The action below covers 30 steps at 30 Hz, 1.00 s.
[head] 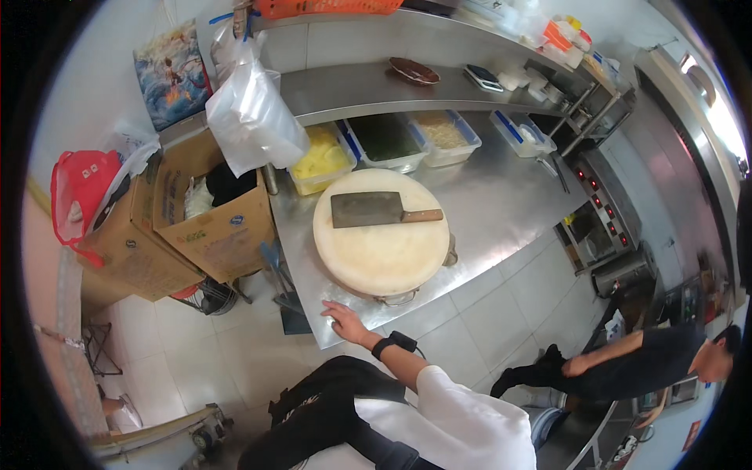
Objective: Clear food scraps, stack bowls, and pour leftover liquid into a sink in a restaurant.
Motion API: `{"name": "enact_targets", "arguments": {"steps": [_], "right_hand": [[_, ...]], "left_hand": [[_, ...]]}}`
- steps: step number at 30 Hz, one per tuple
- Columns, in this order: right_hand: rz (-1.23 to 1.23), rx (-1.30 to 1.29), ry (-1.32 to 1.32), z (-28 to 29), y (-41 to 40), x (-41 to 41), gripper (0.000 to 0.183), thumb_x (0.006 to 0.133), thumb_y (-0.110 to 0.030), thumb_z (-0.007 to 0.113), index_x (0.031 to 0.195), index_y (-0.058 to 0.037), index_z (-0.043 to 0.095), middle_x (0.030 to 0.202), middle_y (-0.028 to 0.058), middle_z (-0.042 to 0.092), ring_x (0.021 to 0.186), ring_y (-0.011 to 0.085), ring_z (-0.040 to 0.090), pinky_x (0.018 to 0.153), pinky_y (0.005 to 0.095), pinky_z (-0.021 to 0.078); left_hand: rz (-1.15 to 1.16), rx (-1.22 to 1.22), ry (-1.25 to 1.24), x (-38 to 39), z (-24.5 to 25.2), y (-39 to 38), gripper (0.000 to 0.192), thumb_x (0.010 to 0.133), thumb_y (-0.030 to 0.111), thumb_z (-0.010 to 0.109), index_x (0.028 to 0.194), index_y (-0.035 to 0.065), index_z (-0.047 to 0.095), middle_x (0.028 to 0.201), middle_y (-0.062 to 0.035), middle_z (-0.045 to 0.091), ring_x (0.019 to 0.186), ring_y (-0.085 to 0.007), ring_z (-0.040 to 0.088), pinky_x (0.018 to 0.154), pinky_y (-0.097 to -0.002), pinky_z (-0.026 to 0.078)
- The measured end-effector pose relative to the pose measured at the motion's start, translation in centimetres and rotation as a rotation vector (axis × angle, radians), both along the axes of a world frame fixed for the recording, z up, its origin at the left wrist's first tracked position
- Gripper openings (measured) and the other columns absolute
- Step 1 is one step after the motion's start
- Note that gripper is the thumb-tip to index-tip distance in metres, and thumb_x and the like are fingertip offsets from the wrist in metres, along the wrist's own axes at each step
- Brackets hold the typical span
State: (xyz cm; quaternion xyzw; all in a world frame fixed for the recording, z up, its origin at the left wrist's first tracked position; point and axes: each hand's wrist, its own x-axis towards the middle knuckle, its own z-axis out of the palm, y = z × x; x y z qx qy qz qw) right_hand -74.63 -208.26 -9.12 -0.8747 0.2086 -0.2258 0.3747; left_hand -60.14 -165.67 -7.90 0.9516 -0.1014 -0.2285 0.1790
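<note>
My right hand (345, 322), with a black band and small device at its wrist, is at the near left corner of a stainless steel table (487, 217). Its fingers are spread and grip nothing; whether they touch the metal is unclear. My left hand is out of view. Beyond my right hand stands a thick round chopping block (382, 258), pale on top. A cleaver (367, 210) lies flat across it, blade to the left and wooden handle to the right. Behind the block are plastic tubs of yellow pieces in liquid (322, 158), dark green contents (385, 138) and pale shreds (440, 130).
Cardboard boxes (214, 241) stand left of the table, below a hanging plastic bag (252, 111). A steel shelf (341, 88) holds a brown dish (414, 70) and scale (483, 78). Another person (634, 364) is at the lower right. A wheeled cart (202, 435) is lower left.
</note>
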Motion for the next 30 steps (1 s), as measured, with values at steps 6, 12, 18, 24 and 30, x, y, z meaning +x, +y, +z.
{"name": "enact_targets", "arguments": {"steps": [6, 12, 18, 24, 30], "right_hand": [[0.043, 0.092, 0.038, -0.2, -1.6, 1.1, 0.03, 0.066, 0.002, 0.047, 0.091, -0.0122, 0.055, 0.124, 0.0079, 0.04, 0.113, 0.0291, 0.037, 0.093, 0.0376, 0.0319], [-0.171, 0.098, 0.038, 0.5, -0.6, 3.7, 0.022, 0.07, 0.001, 0.047, 0.086, -0.0079, 0.057, 0.107, 0.0105, 0.051, 0.097, 0.0279, 0.048, 0.084, 0.0336, 0.0385], [0.032, 0.332, 0.185, 1.8, 2.1, 7.8, 0.015, 0.076, -0.004, 0.048, 0.089, -0.0048, 0.056, 0.087, 0.0113, 0.053, 0.08, 0.0239, 0.054, 0.07, 0.0302, 0.0432], [0.4, 0.338, 0.534, 2.6, 5.2, 12.8, 0.017, 0.079, -0.013, 0.054, 0.094, -0.0046, 0.055, 0.087, 0.0097, 0.056, 0.078, 0.0193, 0.056, 0.069, 0.0272, 0.0448], [0.656, 0.546, 0.606, 3.2, 10.8, 20.2, 0.02, 0.081, -0.017, 0.053, 0.097, -0.0045, 0.054, 0.086, 0.0071, 0.058, 0.078, 0.015, 0.055, 0.069, 0.0274, 0.0447]], "left_hand": [[0.02, 0.038, 0.031, 0.5, -0.1, 1.6, 0.019, 0.069, 0.014, 0.053, 0.087, 0.0078, 0.057, 0.08, -0.013, 0.058, 0.085, -0.0298, 0.053, 0.073, -0.0373, 0.041], [0.109, 0.069, 0.076, -0.2, 0.1, 3.7, 0.02, 0.069, 0.015, 0.053, 0.087, 0.0088, 0.057, 0.08, -0.0126, 0.058, 0.086, -0.0294, 0.053, 0.073, -0.0373, 0.041], [0.25, 0.077, 0.145, -2.3, 0.6, 5.6, 0.021, 0.069, 0.016, 0.053, 0.088, 0.0098, 0.056, 0.079, -0.0122, 0.058, 0.086, -0.029, 0.053, 0.072, -0.0373, 0.042], [0.404, -0.006, 0.175, -3.7, -2.1, 8.6, 0.022, 0.069, 0.017, 0.053, 0.09, 0.0105, 0.056, 0.078, -0.0116, 0.058, 0.085, -0.0292, 0.053, 0.071, -0.0372, 0.042], [0.382, -0.082, -0.155, -3.1, -3.9, 9.7, 0.02, 0.071, 0.019, 0.053, 0.087, 0.0074, 0.055, 0.069, -0.0111, 0.056, 0.067, -0.028, 0.055, 0.062, -0.0345, 0.043]]}}
